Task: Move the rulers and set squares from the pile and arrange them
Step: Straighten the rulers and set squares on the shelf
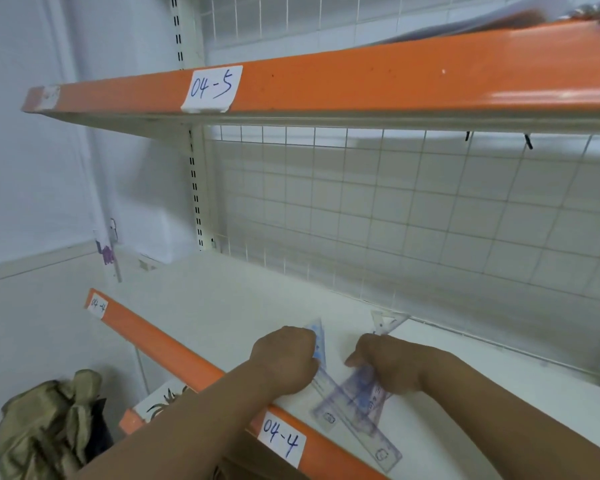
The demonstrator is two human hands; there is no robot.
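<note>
Gripping a blue set square (317, 337), left hand (284, 358) curled; right hand (385, 362), curled, holds a clear set square (386, 322); crossed rulers (354, 410) lie between the hands.

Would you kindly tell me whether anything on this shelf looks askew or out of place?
Yes: the rulers near the front edge of the shelf lie crossed over one another, not lined up, and a clear set square lies farther back by the wire grid.

Bright, even light, soft shadows under the shelf (326, 81) — motion blur, wide-angle bending at edges
</note>
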